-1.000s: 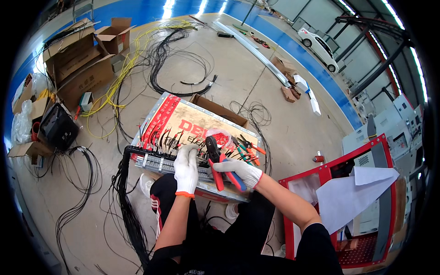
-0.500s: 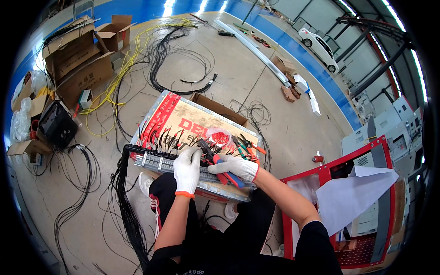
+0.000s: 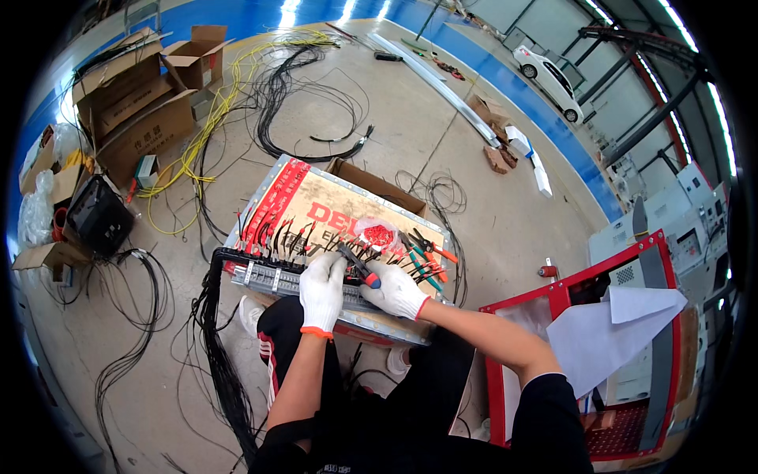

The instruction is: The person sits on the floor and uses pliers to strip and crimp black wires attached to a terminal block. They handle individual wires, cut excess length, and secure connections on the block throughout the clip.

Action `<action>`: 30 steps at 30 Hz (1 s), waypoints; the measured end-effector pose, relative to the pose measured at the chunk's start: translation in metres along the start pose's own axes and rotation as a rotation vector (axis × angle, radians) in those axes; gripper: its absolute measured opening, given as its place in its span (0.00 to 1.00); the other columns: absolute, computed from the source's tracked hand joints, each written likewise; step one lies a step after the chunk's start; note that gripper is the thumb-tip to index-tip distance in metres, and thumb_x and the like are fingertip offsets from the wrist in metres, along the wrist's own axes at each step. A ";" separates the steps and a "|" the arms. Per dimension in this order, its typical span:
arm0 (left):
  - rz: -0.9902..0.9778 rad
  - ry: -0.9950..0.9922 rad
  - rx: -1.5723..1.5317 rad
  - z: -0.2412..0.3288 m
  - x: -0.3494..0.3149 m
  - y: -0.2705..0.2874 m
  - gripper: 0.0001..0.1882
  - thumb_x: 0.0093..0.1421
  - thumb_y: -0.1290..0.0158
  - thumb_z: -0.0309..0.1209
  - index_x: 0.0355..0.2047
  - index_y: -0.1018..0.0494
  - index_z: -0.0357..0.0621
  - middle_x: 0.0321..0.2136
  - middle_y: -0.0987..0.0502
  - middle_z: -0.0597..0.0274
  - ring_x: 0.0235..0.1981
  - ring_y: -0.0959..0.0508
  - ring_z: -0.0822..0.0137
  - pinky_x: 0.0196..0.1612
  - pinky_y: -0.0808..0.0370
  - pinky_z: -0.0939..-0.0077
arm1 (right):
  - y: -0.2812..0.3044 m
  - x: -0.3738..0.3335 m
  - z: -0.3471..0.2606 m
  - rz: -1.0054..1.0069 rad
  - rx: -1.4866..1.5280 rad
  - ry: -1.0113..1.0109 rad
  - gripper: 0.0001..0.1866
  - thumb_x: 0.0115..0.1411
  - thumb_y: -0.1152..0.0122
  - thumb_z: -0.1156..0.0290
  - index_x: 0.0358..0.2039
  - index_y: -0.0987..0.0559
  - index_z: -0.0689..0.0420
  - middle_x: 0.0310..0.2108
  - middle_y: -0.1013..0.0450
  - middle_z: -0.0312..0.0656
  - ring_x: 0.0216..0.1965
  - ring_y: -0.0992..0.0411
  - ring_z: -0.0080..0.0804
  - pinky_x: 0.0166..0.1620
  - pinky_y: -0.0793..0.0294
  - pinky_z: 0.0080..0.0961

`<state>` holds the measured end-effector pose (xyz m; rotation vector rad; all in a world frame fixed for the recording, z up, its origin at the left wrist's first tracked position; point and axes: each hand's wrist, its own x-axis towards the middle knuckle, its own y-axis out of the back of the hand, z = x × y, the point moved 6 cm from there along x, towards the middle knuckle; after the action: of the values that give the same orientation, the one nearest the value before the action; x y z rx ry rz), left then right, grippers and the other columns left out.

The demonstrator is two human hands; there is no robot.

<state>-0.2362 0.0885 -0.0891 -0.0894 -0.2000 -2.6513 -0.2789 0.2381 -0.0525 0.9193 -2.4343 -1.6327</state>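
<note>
My right hand (image 3: 395,293), in a white glove, is wrapped round the handles of red-and-blue crimping pliers (image 3: 368,276). Their dark jaws point up and left, toward the fingertips of my left hand (image 3: 322,291). That gloved hand is pinched at a wire end beside the jaws; the exact grip is too small to see. Under both hands runs a grey terminal strip (image 3: 268,278). Short black wires (image 3: 288,241) with stripped or tipped ends fan out from it across a wooden-topped box (image 3: 332,189). A clear bag of small red terminals (image 3: 379,235) lies just beyond the pliers.
Orange-handled pliers (image 3: 433,248) and a green-handled tool (image 3: 422,268) lie on the box's right. A thick black cable bundle (image 3: 209,324) drops off its left end. Cardboard boxes (image 3: 142,118) and yellow cable (image 3: 189,166) lie far left; a red-framed cabinet (image 3: 559,300) stands right.
The plier handles, spread below my right hand before, are now drawn together and mostly covered by it. My right wrist and forearm have turned and lowered slightly. My left hand has barely moved.
</note>
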 end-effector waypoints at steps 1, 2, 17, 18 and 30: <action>0.007 0.011 -0.004 0.000 0.000 0.002 0.11 0.61 0.46 0.29 0.39 0.21 0.33 0.34 0.20 0.45 0.36 0.19 0.52 0.42 0.25 0.65 | 0.000 0.002 -0.005 0.004 0.004 0.012 0.22 0.54 0.41 0.56 0.41 0.25 0.63 0.32 0.24 0.62 0.38 0.24 0.60 0.43 0.26 0.48; 0.013 0.022 -0.010 0.000 -0.001 0.002 0.11 0.61 0.46 0.29 0.39 0.21 0.33 0.34 0.20 0.45 0.36 0.19 0.52 0.42 0.25 0.65 | 0.001 0.001 -0.005 -0.026 0.020 -0.018 0.24 0.54 0.40 0.55 0.42 0.25 0.63 0.32 0.24 0.61 0.38 0.24 0.59 0.43 0.26 0.46; 0.286 -0.211 0.147 0.026 -0.015 0.078 0.12 0.62 0.45 0.26 0.45 0.23 0.37 0.40 0.19 0.52 0.40 0.19 0.60 0.46 0.24 0.69 | -0.085 -0.164 0.023 -0.661 1.586 -0.417 0.28 0.64 0.40 0.64 0.59 0.33 0.66 0.53 0.28 0.53 0.55 0.27 0.39 0.61 0.30 0.35; 0.248 -0.189 0.121 0.017 -0.008 0.081 0.13 0.63 0.47 0.25 0.47 0.23 0.35 0.42 0.18 0.53 0.41 0.19 0.64 0.48 0.25 0.72 | -0.105 -0.176 0.029 -0.712 1.556 -0.455 0.28 0.64 0.39 0.63 0.59 0.33 0.66 0.54 0.28 0.52 0.56 0.28 0.38 0.61 0.31 0.34; -0.051 -0.033 0.073 -0.008 0.017 0.053 0.10 0.62 0.45 0.29 0.40 0.21 0.38 0.31 0.21 0.56 0.30 0.22 0.65 0.37 0.27 0.73 | -0.127 -0.200 0.034 -0.815 1.322 -0.439 0.28 0.59 0.33 0.58 0.54 0.28 0.62 0.45 0.24 0.41 0.38 0.29 0.18 0.38 0.32 0.16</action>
<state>-0.2270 0.0328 -0.0890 -0.1055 -0.3133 -2.6916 -0.0728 0.3356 -0.1246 1.9988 -3.6837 0.1432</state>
